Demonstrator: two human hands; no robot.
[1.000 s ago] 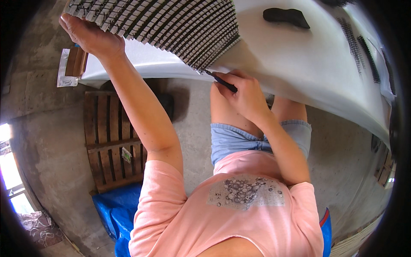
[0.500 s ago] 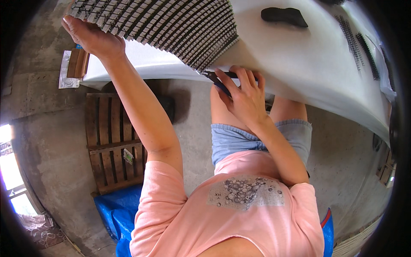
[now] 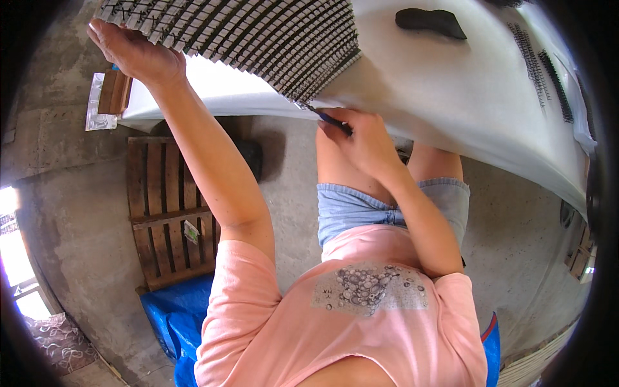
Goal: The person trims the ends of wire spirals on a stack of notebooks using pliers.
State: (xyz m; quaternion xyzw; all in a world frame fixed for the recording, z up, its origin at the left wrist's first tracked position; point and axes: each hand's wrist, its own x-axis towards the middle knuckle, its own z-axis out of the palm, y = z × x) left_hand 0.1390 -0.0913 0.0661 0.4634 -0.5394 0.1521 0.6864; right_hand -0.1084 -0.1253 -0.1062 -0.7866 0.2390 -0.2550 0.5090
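Observation:
A curved panel of black strips and small pale squares (image 3: 238,39) spans the upper left, hanging over the table's near edge. At its far left end, my left hand (image 3: 132,57) is closed on the lower edge, with part of the fingers hidden behind it. My right hand (image 3: 364,138) is wrapped round a pair of dark-blue-handled pliers or cutters (image 3: 335,121), its handles squeezed together. The tool's tip meets the panel's lower right corner; its jaws are too small to make out clearly.
A white-covered table (image 3: 412,84) stretches across the front. On it lie a black curved piece (image 3: 431,23) and dark spiky strips (image 3: 556,84) at the right. A wooden pallet (image 3: 171,213) and blue plastic sheeting (image 3: 184,309) are on the left.
The tool's spread handles have come together as my right fingers closed round them. My left hand and the panel have shifted slightly to the left.

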